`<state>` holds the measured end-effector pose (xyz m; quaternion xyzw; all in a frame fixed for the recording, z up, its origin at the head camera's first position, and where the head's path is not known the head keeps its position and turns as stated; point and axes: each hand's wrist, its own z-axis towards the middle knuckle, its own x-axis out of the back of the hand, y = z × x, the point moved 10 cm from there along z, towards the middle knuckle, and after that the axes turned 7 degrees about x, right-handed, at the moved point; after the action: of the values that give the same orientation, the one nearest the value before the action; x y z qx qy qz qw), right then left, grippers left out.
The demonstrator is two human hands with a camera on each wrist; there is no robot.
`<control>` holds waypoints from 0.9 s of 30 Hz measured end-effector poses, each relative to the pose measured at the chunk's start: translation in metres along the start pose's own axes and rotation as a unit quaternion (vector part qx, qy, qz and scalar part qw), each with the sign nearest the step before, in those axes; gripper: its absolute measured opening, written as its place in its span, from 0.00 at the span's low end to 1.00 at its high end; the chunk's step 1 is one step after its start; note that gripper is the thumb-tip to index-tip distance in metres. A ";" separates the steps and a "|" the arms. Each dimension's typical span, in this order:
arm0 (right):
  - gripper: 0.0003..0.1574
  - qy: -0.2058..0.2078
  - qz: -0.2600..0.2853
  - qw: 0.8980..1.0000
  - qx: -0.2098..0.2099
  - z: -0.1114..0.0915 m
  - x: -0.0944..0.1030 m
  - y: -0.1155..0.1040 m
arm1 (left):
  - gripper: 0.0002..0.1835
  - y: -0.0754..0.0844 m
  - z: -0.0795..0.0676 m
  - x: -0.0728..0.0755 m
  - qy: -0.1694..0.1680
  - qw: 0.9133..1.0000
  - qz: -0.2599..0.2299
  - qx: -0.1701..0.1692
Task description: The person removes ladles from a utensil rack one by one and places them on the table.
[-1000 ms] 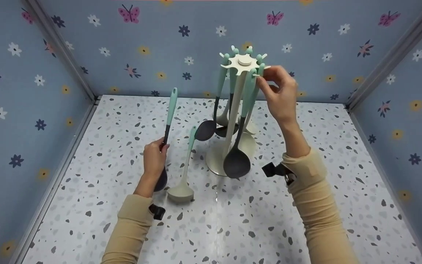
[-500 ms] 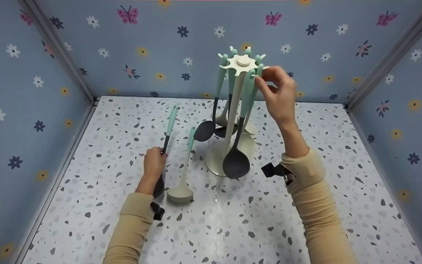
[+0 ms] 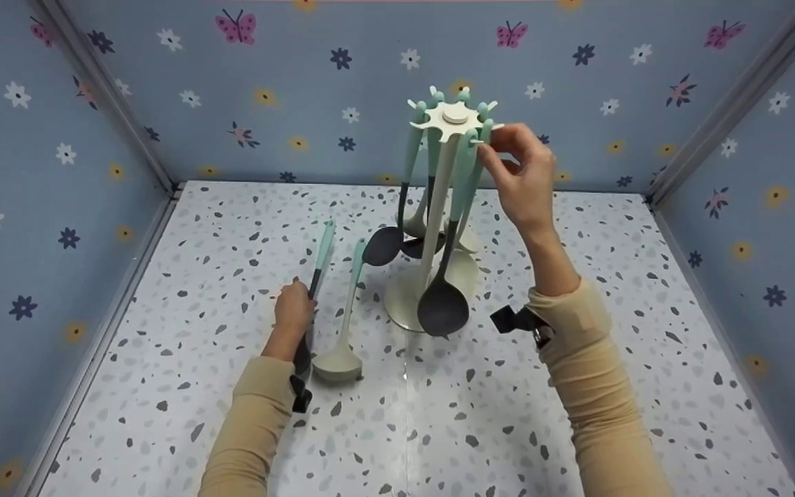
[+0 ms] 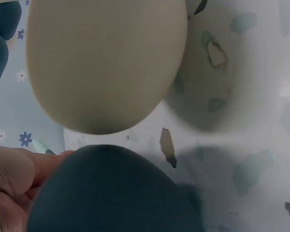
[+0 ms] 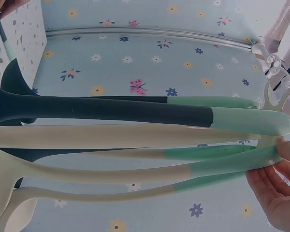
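My left hand [image 3: 294, 307] holds the dark shaft of a mint-handled spoon [image 3: 317, 279], low at the tabletop. In the left wrist view, its dark rounded bowl [image 4: 111, 193] partly hides the fingers. Beside it lies a cream ladle [image 3: 339, 362] with a mint handle. With thumb and fingers, my right hand [image 3: 528, 179] pinches the top of a cream spoon's mint handle [image 5: 227, 164] at the rim of the cream utensil stand [image 3: 439, 207]. A dark ladle [image 3: 443, 307] hangs at the stand's front.
More mint-handled utensils hang round the stand, among them a dark spoon [image 3: 382, 246] on its left side. The stand's round base [image 3: 404, 304] rests on the speckled tabletop [image 3: 494, 414]. Flowered blue walls [image 3: 266, 69] enclose the back and sides.
My left hand has lowered the dark spoon towards the tabletop, its handle end dropping and coming nearer. My right hand stays at the stand's top. The view has shifted slightly.
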<state>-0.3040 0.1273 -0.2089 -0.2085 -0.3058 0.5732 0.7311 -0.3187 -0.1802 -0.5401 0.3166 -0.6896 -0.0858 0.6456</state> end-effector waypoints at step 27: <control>0.08 0.006 0.006 1.000 -0.013 0.000 0.001 0.014 | 0.04 -0.004 0.007 -0.023 -0.032 0.997 0.060 0.025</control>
<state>-0.3136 0.1318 -0.2178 -0.2231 -0.3078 0.5722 0.7267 -0.3248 -0.1730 -0.5629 0.2877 -0.7294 -0.0400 0.6193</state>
